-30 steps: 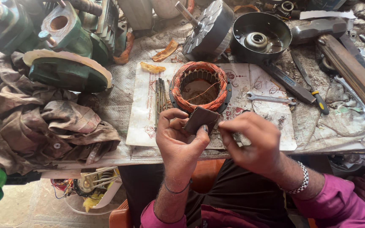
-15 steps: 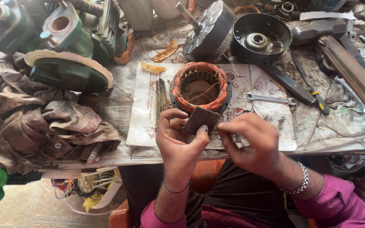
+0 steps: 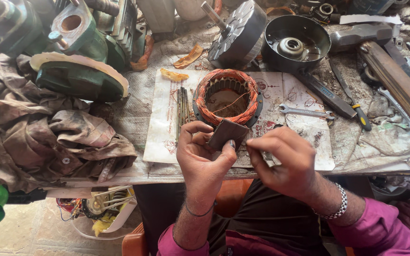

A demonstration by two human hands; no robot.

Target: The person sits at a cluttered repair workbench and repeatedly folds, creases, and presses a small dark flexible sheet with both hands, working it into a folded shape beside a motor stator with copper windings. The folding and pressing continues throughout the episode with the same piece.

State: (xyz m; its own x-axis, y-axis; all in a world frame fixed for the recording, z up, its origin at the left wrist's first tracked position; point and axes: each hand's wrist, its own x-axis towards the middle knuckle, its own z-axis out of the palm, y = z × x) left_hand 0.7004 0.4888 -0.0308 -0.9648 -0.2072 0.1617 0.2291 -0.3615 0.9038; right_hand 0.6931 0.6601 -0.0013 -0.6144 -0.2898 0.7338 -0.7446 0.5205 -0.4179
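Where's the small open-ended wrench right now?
In the head view the wrench lies flat on the paper sheet, right of the copper-wound stator, just beyond the right hand and left of the yellow-handled screwdriver.

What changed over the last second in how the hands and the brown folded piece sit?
Almost nothing. The left hand still pinches the brown folded piece; the right hand stays pinched at its edge, shifted only slightly. The copper-wound stator, spanner and paper sheet have not moved.
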